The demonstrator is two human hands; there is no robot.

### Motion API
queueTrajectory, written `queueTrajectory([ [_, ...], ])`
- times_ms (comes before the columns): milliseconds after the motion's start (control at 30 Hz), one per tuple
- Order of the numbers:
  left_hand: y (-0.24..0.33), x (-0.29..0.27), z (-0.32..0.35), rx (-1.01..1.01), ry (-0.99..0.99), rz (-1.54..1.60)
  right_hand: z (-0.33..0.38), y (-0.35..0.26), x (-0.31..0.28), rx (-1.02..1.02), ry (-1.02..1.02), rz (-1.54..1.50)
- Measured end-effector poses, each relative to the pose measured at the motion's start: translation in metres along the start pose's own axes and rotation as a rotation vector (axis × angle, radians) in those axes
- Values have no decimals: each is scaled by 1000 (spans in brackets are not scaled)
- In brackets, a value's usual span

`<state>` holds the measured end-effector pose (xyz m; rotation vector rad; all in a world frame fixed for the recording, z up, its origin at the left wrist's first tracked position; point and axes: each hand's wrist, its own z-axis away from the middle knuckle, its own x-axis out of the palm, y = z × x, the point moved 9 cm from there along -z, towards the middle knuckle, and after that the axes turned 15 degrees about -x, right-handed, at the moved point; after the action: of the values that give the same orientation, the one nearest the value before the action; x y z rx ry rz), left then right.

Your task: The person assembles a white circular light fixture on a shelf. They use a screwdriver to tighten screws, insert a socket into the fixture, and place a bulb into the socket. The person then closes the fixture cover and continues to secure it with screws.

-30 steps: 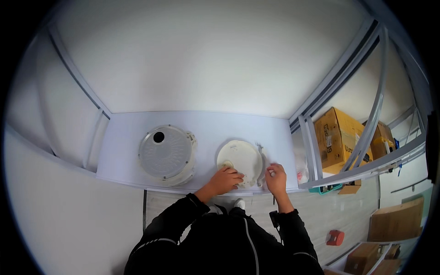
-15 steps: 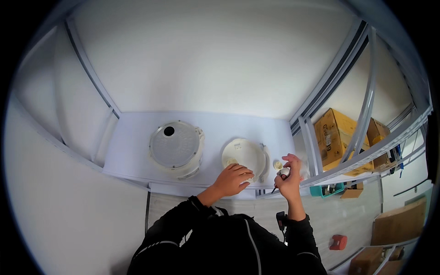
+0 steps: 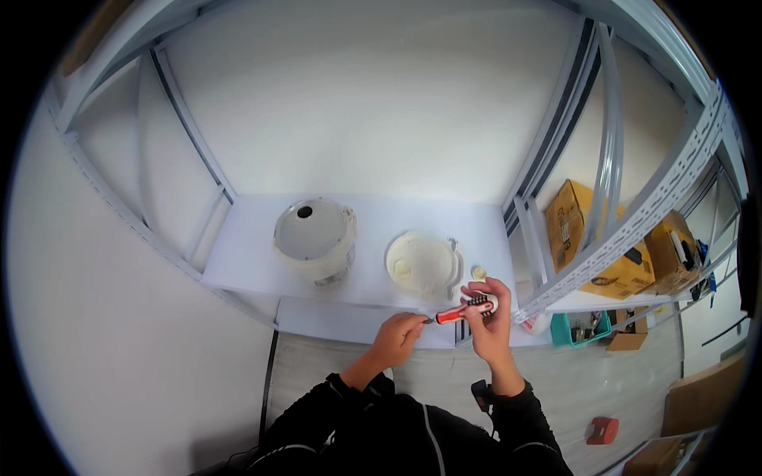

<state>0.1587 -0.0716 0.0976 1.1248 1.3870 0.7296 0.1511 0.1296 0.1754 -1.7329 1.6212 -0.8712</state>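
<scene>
My right hand (image 3: 491, 325) grips a screwdriver (image 3: 454, 314) by its red, white and black handle, its shaft toward the left. The fingers of my left hand (image 3: 396, 336) are pinched together at the shaft's tip; whether a small part sits between them is hidden. Just beyond the hands, a round cream-white dish-shaped cover (image 3: 401, 246) lies on the white shelf, with a small round cream piece (image 3: 402, 269) inside it. A curved strip (image 3: 456, 266) runs along its right side. Another small cream round piece (image 3: 479, 273) lies beyond my right hand.
A large white drum-shaped housing (image 3: 316, 238) with a grey lid and dark round hole stands left on the shelf (image 3: 246, 246). Metal posts frame the shelf. At right are yellow cartons (image 3: 571, 230), a teal bin (image 3: 562, 329) and a red stool-like object (image 3: 602, 431) on the floor.
My left hand has left the round cover and come to the screwdriver's tip. The screwdriver has turned in my right hand, so its handle now shows. The view has shifted slightly.
</scene>
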Motion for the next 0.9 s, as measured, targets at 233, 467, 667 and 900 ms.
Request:
queueTrajectory([
  [233,18,-8,35,89,37,-189,25,-13,-8,261,-296,141],
  [467,24,-34,39,145,75,-250,20,-13,31,-19,-179,-32],
  [667,15,-77,28,150,157,-215,-2,-11,74,-147,-45,-64],
  [900,23,-178,-25,271,455,-449,-53,-7,126,-374,28,113],
])
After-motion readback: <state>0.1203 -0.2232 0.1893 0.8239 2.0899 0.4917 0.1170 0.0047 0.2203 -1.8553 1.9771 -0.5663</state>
